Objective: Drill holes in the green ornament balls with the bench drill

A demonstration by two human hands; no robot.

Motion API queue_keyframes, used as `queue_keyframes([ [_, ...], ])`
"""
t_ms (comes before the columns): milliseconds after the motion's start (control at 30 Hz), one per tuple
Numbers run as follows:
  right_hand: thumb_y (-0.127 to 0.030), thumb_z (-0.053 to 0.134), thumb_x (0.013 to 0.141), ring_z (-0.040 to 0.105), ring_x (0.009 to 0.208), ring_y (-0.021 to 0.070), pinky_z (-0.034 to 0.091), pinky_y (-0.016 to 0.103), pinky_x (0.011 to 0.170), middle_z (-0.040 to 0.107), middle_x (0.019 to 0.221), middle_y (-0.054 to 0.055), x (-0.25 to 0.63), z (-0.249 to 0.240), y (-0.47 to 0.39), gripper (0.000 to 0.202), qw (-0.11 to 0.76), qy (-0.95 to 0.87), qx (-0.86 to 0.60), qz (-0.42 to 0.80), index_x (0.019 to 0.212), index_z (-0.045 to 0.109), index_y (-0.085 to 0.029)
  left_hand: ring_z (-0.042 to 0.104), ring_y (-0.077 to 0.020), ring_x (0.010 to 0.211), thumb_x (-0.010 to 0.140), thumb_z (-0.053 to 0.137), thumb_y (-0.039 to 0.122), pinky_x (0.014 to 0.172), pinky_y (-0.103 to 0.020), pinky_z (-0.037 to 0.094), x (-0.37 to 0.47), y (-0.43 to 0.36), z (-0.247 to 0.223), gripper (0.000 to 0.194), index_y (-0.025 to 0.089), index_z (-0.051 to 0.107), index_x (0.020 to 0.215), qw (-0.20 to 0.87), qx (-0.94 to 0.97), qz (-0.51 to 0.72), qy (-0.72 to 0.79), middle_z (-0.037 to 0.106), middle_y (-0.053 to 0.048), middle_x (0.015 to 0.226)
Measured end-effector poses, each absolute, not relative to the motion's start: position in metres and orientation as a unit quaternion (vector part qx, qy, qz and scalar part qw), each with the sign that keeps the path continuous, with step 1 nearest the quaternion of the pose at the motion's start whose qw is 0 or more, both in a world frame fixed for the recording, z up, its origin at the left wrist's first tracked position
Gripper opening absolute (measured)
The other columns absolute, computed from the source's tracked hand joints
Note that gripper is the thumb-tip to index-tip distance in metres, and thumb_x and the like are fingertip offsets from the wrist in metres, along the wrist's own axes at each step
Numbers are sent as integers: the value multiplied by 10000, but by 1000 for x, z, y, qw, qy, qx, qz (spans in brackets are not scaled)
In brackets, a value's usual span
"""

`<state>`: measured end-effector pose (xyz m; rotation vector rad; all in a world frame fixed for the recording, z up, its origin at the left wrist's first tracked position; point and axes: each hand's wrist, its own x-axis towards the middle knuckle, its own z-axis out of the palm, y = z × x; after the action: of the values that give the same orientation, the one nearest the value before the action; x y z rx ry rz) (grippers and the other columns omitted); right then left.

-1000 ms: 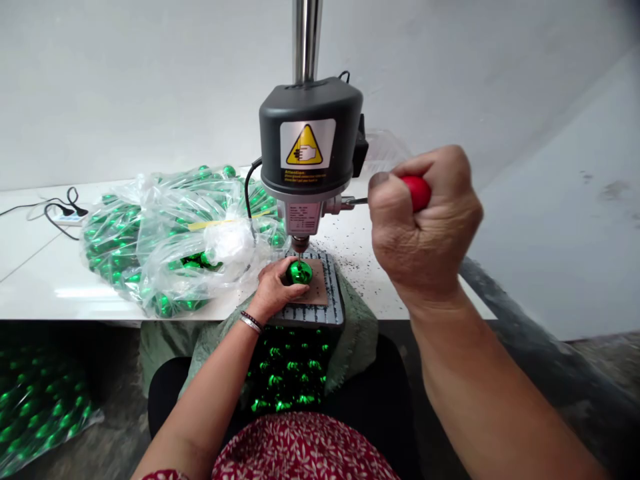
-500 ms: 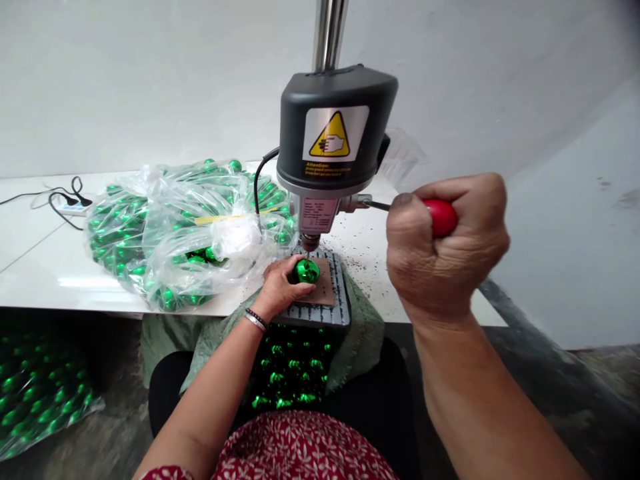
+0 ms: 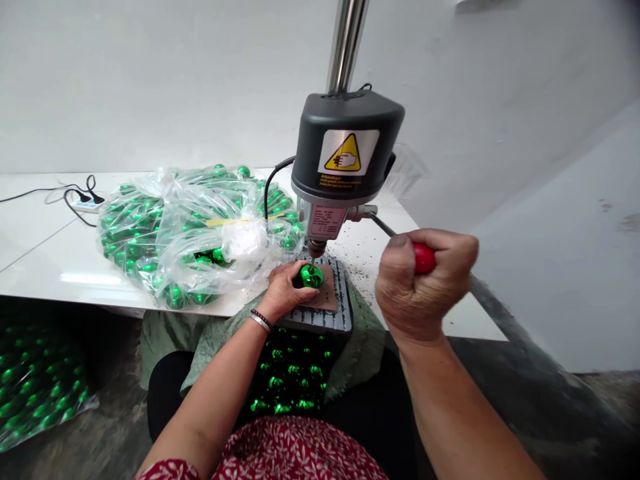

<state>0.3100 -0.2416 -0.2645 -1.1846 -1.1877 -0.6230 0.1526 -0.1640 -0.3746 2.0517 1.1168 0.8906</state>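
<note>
A shiny green ball (image 3: 311,277) sits on a brown board (image 3: 327,293) on the grey base plate (image 3: 343,313) of a drill press (image 3: 347,147). My left hand (image 3: 287,288) grips the ball from the left, thumb in front and fingers behind. The bit under the chuck (image 3: 317,248) meets the top of the ball; whether it is inside is too small to tell. My right hand (image 3: 425,283) is closed round the red knob (image 3: 424,258) of the press lever, to the right of the motor housing.
Clear plastic bags of green balls (image 3: 135,233) lie on the white table (image 3: 65,267), left of the press. A power strip (image 3: 87,205) with cords is farther left. More green balls (image 3: 293,370) are below the base, and another bag (image 3: 40,387) is at lower left.
The lever and my right hand on its red knob have swung lower. My left hand still holds the ball under the drill. The whole view has shifted slightly.
</note>
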Motion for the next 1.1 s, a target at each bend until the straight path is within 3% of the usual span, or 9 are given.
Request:
queue_keyframes([
  [200, -258, 551, 855, 490, 609, 53, 387, 211, 564, 528, 699, -25, 308, -273, -241, 101, 645, -522, -500, -250, 822, 489, -185, 627, -218, 909, 659, 815, 302, 876, -327, 474, 153, -165, -372, 488, 189, 676, 1113, 313, 780, 335, 426, 704, -22, 939],
  [300, -311, 541, 862, 482, 642, 47, 394, 203, 591, 515, 722, -20, 313, -240, -228, 159, 656, -510, -502, -240, 830, 489, -165, 620, -209, 892, 663, 805, 288, 865, -322, 478, 154, -166, -370, 454, 180, 673, 1083, 332, 774, 342, 417, 693, -14, 913],
  [400, -298, 537, 862, 372, 581, 17, 315, 175, 554, 441, 655, -55, 320, -197, -210, 186, 639, -507, -568, -114, 784, 471, -143, 624, -197, 891, 689, 770, 266, 860, -314, 495, 149, -173, -365, 425, 180, 658, 1090, 383, 752, 349, 407, 691, -6, 922],
  [600, -265, 574, 837, 347, 609, 9, 299, 196, 630, 435, 633, -87, 321, -167, -201, 167, 613, -467, -636, -44, 771, 481, -143, 593, -268, 1202, 662, 815, 336, 1072, -401, 445, 97, -211, -333, 701, 192, 595, 1311, 438, 767, 260, 391, 648, -100, 1318],
  [667, -258, 562, 837, 360, 620, 14, 307, 225, 654, 446, 638, -88, 320, -171, -201, 142, 615, -457, -640, -55, 778, 496, -147, 622, -267, 1155, 646, 834, 381, 1028, -403, 486, 77, -221, -317, 738, 199, 600, 1322, 418, 783, 241, 392, 647, -113, 1331],
  [767, -262, 550, 836, 398, 644, 27, 316, 269, 679, 474, 659, -87, 321, -176, -199, 118, 620, -449, -639, -73, 795, 526, -154, 684, -216, 957, 824, 671, 410, 884, -354, 553, 55, -218, -296, 452, 192, 675, 1220, 328, 773, 273, 470, 738, -92, 1137],
  [833, -278, 550, 834, 419, 653, 36, 319, 286, 683, 486, 668, -87, 322, -177, -198, 125, 623, -453, -633, -82, 802, 543, -158, 691, -216, 975, 919, 508, 317, 918, -349, 539, 44, -201, -288, 324, 182, 727, 1117, 208, 754, 273, 560, 755, -93, 1077],
  [933, -311, 557, 834, 441, 668, 41, 331, 287, 683, 502, 681, -85, 324, -179, -196, 151, 627, -458, -624, -90, 808, 552, -163, 658, -278, 1129, 872, 443, 141, 1036, -397, 471, 31, -159, -288, 356, 146, 756, 1042, 60, 738, 141, 657, 737, -145, 1144],
  [1100, -289, 580, 833, 462, 679, 42, 361, 257, 682, 543, 718, -67, 322, -177, -197, 144, 627, -458, -625, -84, 811, 536, -154, 640, -360, 1154, 794, 579, 236, 982, -438, 478, 24, -97, -306, 313, 132, 748, 1036, 99, 716, 62, 688, 709, -208, 1194],
])
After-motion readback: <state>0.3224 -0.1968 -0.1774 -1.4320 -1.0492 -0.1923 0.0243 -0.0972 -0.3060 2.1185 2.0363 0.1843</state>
